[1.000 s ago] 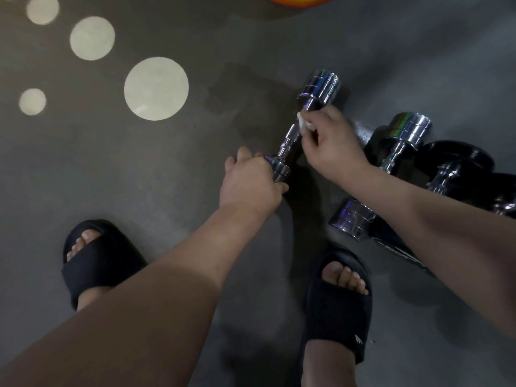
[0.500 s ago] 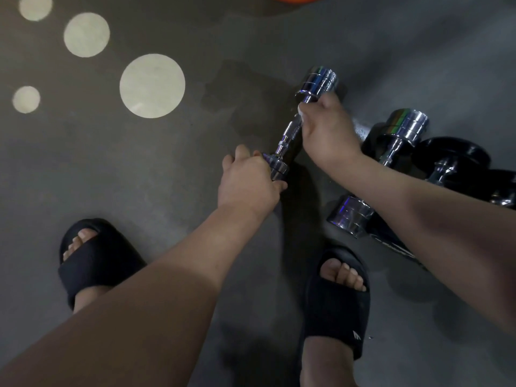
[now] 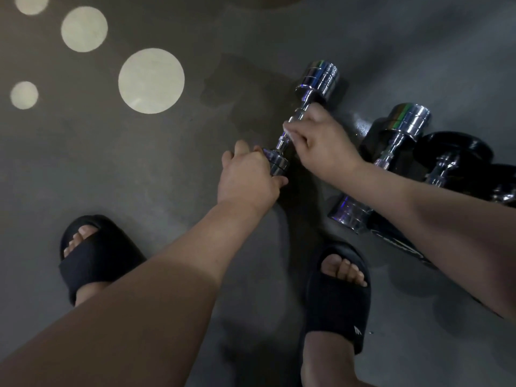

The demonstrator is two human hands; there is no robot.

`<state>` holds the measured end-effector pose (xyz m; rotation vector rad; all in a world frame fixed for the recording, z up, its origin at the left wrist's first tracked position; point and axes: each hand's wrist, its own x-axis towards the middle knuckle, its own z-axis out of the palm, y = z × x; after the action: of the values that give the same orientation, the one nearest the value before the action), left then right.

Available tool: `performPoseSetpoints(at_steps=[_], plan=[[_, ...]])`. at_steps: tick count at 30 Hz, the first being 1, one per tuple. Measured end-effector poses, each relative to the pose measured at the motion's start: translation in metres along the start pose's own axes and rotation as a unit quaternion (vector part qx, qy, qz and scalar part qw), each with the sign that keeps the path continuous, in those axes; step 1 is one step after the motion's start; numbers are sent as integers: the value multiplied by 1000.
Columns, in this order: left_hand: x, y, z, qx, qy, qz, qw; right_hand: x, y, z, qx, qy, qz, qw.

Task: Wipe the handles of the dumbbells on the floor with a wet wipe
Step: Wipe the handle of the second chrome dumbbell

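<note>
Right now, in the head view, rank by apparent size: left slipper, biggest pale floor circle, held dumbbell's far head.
1. Left slipper, though nearer the camera.
2. Biggest pale floor circle.
3. Held dumbbell's far head.

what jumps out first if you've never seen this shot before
The shiny chrome dumbbell at centre stands out first, with the left hand gripping its near end and the right hand holding a wet wipe to its handle. Next come the pale round spots on the dark floor at upper left, more dumbbells at right, and black slippers at the bottom.
</note>
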<state>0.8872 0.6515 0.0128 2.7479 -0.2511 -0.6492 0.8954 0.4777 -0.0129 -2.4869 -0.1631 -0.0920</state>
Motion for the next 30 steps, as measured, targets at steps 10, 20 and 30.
performPoseSetpoints(at_steps=[10, 20, 30], plan=[[0, 0, 0, 6, 4, 7, 1000, 0, 2, 0, 0, -35, -39, 999], [-1, -3, 3, 6, 5, 13, 1000, -2, 6, -3, 1, -67, -73, 995], [-2, -3, 3, 3, 6, 12, 1000, -1, 9, -5, 8, -74, -110, 991]])
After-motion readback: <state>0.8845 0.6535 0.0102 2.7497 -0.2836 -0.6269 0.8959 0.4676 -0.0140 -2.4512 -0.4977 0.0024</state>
